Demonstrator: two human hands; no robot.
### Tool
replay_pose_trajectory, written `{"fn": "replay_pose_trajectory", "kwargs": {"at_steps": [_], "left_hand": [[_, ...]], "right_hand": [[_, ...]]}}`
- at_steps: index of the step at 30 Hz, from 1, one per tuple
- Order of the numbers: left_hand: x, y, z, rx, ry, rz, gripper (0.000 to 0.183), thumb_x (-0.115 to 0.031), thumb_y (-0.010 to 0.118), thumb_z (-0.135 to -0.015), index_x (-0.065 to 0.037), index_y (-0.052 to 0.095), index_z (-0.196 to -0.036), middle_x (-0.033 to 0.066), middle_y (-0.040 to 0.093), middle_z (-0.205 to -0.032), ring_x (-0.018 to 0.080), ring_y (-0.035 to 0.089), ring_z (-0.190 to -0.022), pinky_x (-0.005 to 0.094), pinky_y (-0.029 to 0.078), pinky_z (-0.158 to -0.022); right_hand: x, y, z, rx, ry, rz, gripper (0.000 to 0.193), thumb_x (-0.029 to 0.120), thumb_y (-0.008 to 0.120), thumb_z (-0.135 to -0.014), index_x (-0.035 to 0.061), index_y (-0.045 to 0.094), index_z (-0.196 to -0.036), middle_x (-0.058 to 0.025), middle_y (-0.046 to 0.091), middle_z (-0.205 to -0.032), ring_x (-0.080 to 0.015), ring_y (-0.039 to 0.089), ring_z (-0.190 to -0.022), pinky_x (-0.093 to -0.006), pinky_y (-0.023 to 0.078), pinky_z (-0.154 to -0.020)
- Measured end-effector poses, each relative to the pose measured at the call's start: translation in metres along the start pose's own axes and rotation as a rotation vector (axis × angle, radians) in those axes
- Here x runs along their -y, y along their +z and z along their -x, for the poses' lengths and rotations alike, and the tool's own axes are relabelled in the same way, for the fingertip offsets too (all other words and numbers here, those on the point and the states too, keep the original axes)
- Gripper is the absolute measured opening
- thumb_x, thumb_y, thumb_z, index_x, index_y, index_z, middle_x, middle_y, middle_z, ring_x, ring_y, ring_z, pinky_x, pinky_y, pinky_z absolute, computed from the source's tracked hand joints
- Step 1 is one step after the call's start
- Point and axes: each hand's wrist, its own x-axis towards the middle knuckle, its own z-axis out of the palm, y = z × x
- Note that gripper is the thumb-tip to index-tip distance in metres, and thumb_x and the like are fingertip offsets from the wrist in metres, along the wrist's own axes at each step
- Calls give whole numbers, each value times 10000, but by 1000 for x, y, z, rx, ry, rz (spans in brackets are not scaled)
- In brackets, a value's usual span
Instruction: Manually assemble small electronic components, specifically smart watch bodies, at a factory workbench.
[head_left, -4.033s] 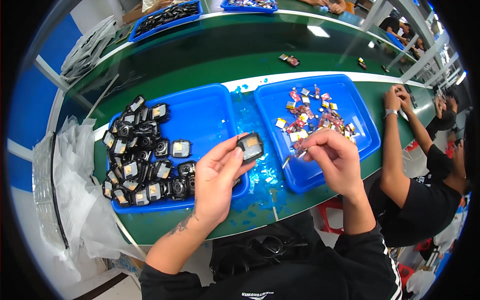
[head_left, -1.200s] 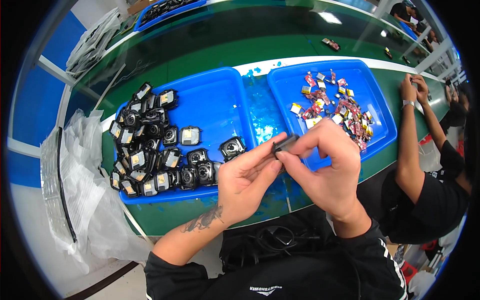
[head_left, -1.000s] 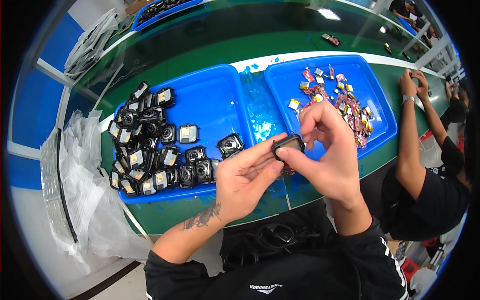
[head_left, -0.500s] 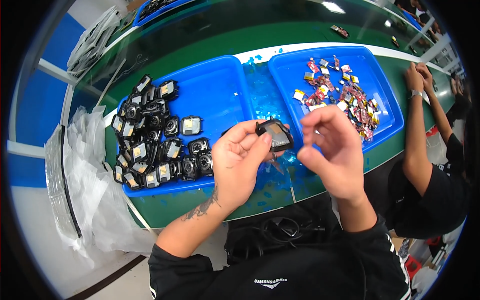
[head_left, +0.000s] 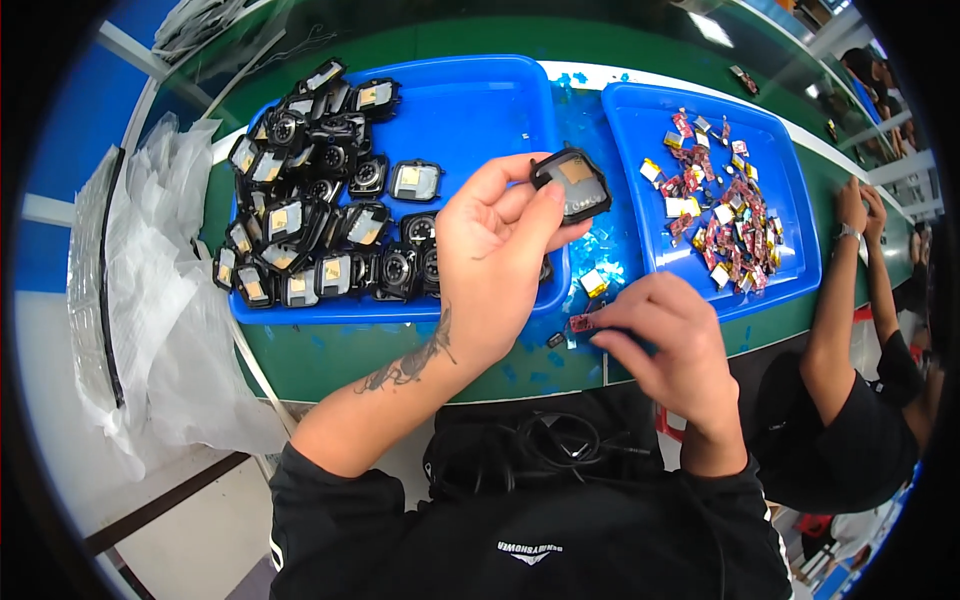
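My left hand [head_left: 490, 255] is closed around the edge of a black watch case [head_left: 582, 186], thumb on top, its grey and tan inner side facing up. Lower and to the right, my right hand [head_left: 672, 345] pinches a small red circuit board [head_left: 581, 323] between thumb and fingers. Close to the board are a white and yellow battery [head_left: 594, 283] and a small black part [head_left: 556, 340]; whether they hang from it or lie on the table, I cannot tell. Several similar cases [head_left: 285, 222] fill the left side of the left blue tray [head_left: 470, 110].
A second blue tray [head_left: 790, 185] at the right holds a heap of red boards and batteries [head_left: 735, 225]. Blue film scraps [head_left: 590, 130] lie between the trays on the green table [head_left: 320, 365]. Plastic sheeting [head_left: 165, 300] hangs at the left. A co-worker's arms [head_left: 835, 290] reach in at the right.
My right hand, earlier raised with fingers curled beside the case, has moved lower and now pinches the red board. My left hand still holds the case, now farther from me and more upright.
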Motion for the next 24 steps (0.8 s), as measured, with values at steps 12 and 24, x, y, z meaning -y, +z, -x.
{"fn": "replay_pose_trajectory", "kwargs": {"at_steps": [12,24], "left_hand": [[-3,1,5,84,-42,0,370,-29,519,-956,17,430,-1311,182,645,-1096,235,666,-984,332,575,-847],[0,-1,5,307,20,-280,353,-1,400,-997,-5,543,-1320,113,578,-1150,223,651,-994,312,594,-817]], "right_hand": [[11,4,7,-141,171,-308,159,-50,736,-747,14,656,-868,-77,651,-874,-143,608,-713,-258,481,-664],[-7,-4,-12,-442,385,-984,78,2,656,-878,-15,637,-952,-26,655,-834,-45,576,-738,-177,423,-616]]}}
